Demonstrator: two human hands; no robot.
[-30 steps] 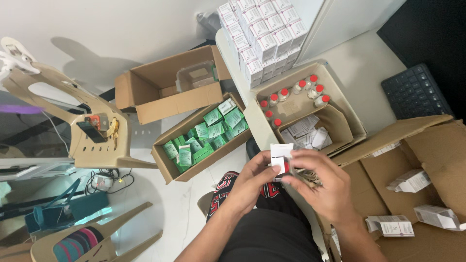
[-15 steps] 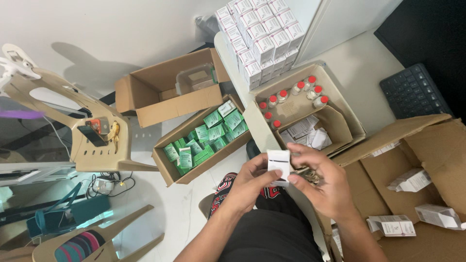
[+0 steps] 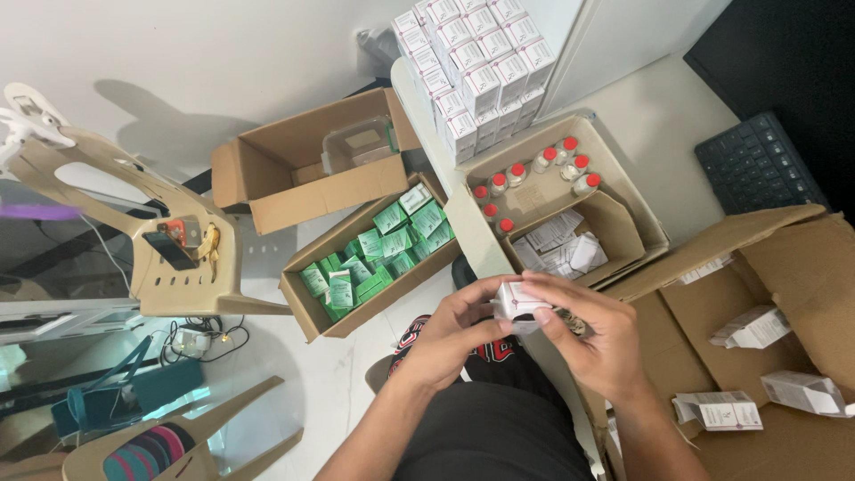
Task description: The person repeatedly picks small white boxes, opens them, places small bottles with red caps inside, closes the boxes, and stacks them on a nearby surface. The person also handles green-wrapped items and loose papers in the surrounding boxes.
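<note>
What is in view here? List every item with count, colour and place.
small carton: one, white, held between both hands at centre.
stacked cartons: many, white, top centre.
vials: about ten, red-capped, in an open box right of centre.
leaflets: a pile, white, same box.
green packets: many, in a brown box left of centre.
open box: one, brown, upper left.
keyboard: one, black, right.
loose cartons: three, white, in the cardboard at right.
chair: one, beige, left.
left hand: on the carton.
right hand: on the carton.

One head-worn camera looks steeply down from above the person's lap; both hands sit close at 6 o'clock; the stacked small white cartons [image 3: 476, 67] lie farther off at 12 o'clock.
</note>
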